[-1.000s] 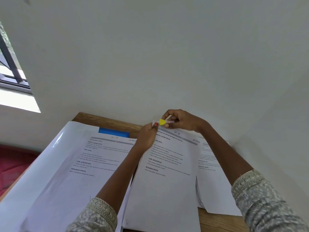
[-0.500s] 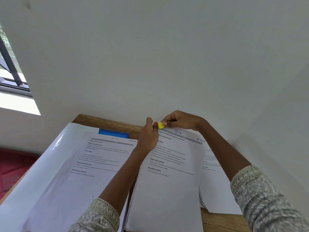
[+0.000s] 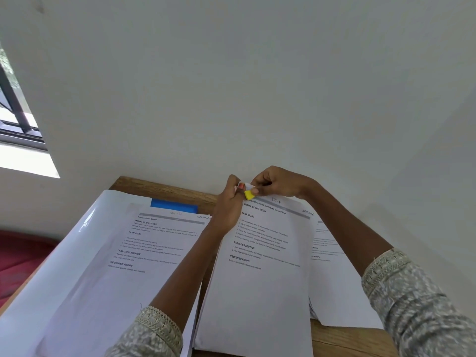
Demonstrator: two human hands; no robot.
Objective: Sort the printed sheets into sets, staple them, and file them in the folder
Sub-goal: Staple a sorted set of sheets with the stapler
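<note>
1. The right hand [image 3: 279,182] pinches a yellow tab [image 3: 249,195] between thumb and forefinger.
2. The left hand [image 3: 229,202], fingers curled, grips a white strip [image 3: 245,186] that touches the tab.
3. The stack [image 3: 257,279] lies under both hands, its long axis running towards the wall. Its far left corner is just below the tab.

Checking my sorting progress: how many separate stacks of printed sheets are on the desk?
3: left stack, middle stack, and right stack partly behind the right forearm. Others may be hidden underneath.
</note>
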